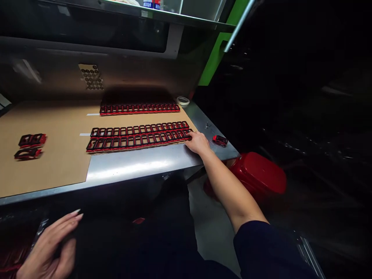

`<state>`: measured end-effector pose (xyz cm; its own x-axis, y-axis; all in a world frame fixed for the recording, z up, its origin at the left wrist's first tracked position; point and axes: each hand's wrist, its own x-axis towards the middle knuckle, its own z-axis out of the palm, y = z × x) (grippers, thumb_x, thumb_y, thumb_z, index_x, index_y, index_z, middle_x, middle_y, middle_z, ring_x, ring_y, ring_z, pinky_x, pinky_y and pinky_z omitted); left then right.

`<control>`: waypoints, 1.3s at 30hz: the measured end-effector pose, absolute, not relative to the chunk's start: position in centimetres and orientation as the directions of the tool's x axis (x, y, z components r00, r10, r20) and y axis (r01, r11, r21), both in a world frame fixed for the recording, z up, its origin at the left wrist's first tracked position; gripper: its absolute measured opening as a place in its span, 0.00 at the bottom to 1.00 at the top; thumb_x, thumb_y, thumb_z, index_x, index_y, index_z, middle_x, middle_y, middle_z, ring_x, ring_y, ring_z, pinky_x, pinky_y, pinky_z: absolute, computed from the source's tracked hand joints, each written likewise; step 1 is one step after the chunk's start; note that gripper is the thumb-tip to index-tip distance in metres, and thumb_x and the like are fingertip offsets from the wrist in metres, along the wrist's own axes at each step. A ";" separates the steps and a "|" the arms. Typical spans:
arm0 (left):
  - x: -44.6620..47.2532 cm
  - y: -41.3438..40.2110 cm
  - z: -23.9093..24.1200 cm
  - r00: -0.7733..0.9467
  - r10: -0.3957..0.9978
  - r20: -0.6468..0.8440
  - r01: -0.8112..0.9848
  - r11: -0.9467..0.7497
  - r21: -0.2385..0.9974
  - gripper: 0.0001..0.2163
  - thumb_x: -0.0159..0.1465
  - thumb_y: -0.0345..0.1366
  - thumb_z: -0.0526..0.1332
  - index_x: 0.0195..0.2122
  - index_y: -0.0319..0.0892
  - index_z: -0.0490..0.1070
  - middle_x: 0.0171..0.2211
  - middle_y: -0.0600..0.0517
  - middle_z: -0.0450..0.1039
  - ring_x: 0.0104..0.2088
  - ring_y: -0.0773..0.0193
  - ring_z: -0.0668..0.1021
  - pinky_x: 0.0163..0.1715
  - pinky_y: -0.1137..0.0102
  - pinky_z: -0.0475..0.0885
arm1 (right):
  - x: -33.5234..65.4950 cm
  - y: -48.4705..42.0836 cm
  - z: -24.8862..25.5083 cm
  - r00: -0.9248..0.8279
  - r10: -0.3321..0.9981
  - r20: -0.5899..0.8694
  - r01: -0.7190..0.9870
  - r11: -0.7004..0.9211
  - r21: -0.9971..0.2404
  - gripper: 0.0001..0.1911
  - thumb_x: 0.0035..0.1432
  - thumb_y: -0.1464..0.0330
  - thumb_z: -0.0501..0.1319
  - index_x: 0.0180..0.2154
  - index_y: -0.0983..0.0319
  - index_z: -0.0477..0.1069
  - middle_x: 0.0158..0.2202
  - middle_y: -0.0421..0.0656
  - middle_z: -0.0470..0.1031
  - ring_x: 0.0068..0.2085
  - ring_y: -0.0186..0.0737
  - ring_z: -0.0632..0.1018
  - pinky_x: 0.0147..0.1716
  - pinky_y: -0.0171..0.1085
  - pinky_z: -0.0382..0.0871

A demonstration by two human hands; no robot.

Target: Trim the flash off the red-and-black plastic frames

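Observation:
My right hand (pixel 198 143) reaches to the right end of the front row of black-and-red rectangular frames (pixel 132 140), its fingers closed on the last frame (pixel 188 134). Its fingertips are partly hidden by the row. Just behind runs a second row of the same frames (pixel 139 129). My left hand (pixel 52 242) is at the lower left, off the table, fingers apart and nothing in it. Below the wrist of that hand, dark red pieces (pixel 14 254) show blurred at the picture's edge.
A third row of frames (pixel 139 109) lies farther back on the cardboard (pixel 64 155). Several loose frames (pixel 32 140) sit at the left. One frame (pixel 220 140) rests on the metal tabletop (pixel 139 161) at right, near a tape roll (pixel 183 101). A red stool (pixel 263 172) stands beside the table.

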<state>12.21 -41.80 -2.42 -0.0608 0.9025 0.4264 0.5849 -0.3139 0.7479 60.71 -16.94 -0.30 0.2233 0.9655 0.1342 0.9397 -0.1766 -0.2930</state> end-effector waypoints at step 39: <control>24.1 -43.5 -4.4 0.175 0.817 -0.549 -0.512 0.552 0.658 0.15 0.54 0.36 0.73 0.44 0.43 0.78 0.35 0.51 0.80 0.30 0.68 0.79 0.30 0.76 0.74 | 42.6 -40.9 -4.9 -0.480 0.868 0.129 0.161 0.232 -0.959 0.45 0.46 0.62 0.77 0.63 0.54 0.64 0.60 0.50 0.72 0.64 0.53 0.70 0.63 0.54 0.66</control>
